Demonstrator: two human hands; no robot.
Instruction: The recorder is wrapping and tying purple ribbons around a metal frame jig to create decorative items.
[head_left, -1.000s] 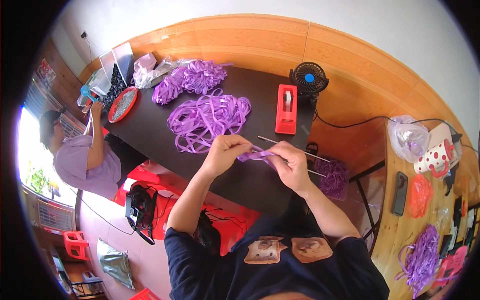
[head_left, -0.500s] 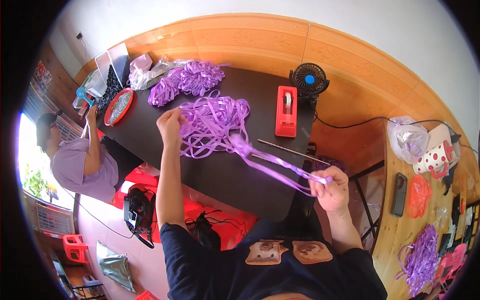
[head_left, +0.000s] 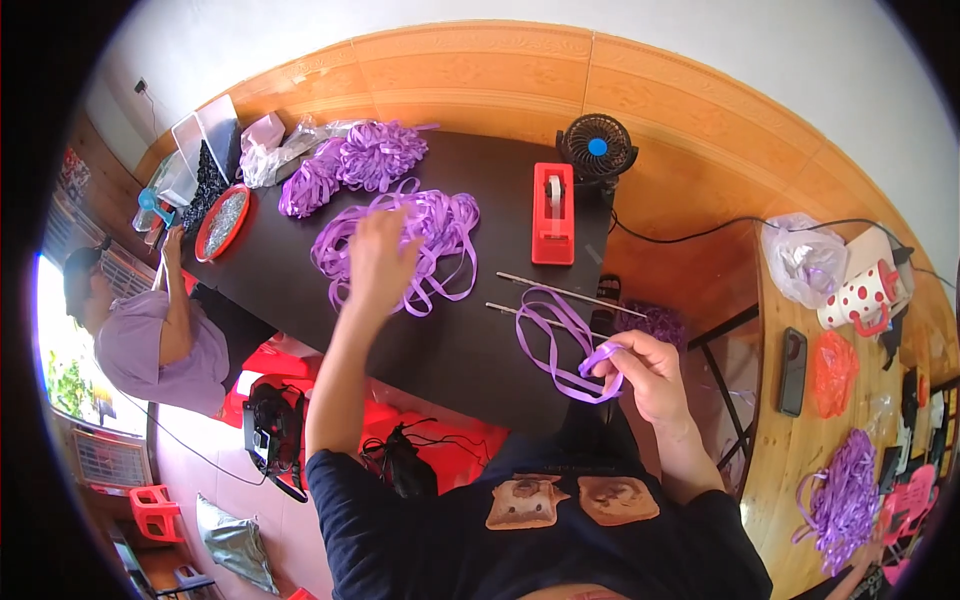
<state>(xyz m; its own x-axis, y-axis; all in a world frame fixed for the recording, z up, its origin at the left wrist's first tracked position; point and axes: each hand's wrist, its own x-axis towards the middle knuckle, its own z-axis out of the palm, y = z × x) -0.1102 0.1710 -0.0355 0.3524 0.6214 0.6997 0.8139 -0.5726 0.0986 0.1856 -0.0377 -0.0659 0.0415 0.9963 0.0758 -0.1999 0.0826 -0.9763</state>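
My right hand (head_left: pixel 650 378) is closed on a looped purple ribbon (head_left: pixel 598 358), whose loops hang over the black table's (head_left: pixel 450 365) near right edge. Over a loose, tangled pile of purple ribbon (head_left: pixel 450 225) in the middle of the table is my left hand (head_left: pixel 383 258). Motion smears its fingers, so I cannot tell whether they grip a strand. Two thin metal rods (head_left: pixel 572 295) lie side by side on the table, partly behind the held loops. Farther back sit bunched bundles of purple ribbon (head_left: pixel 380 155).
A red tape dispenser (head_left: pixel 553 225) and a black fan (head_left: pixel 597 150) stand at the back right. To the left, another person (head_left: pixel 165 340) sits near a red tray (head_left: pixel 222 225) of small shiny pieces. A wooden table (head_left: pixel 775 440) at right holds a phone (head_left: pixel 792 372), a dotted mug and more ribbon.
The ribbon stretched from my right hand has dropped into loose loops by that hand. My left hand has moved right and nearer, over the pile. The view has shifted slightly.
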